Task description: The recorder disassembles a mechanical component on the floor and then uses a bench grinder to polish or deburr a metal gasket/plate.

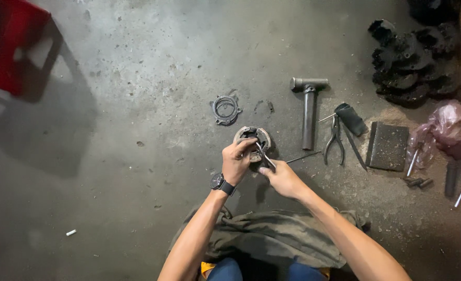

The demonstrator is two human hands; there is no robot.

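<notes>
We have both hands together over a round metal part [252,140] that rests on the concrete floor [152,93], near the middle of the view. Our left hand [236,160], with a dark watch [222,183] on the wrist, is closed around the near rim of that part and steadies it. Our right hand [282,178] is pinched on a thin metal tool [264,156], whose tip reaches in toward the middle of the part; we cannot tell what kind of tool it is or exactly what the tip touches.

As far as we can judge, the work is somewhere in the middle. The round part looks partly taken apart or partly put together, and we cannot tell which. A second ring-shaped metal piece [225,110] lies apart from it, just farther out on the floor, so at least 1 piece is separate from the part in hand. What is left inside the part is hidden by our fingers.

To the right, a thin rod [303,156] lies beside our right hand. Beyond it stand a heavy metal hammer-shaped tool [308,112], a pair of pliers [334,140] and a flat dark block [388,147]. Small bolts [417,182] are scattered near a pink plastic bag [449,127] toward the right edge of the view. A pile of black cast parts [410,60] sits toward the upper right corner. An olive cloth [272,237] covers our lap, and a red stool [9,44] stands at the upper left.
</notes>
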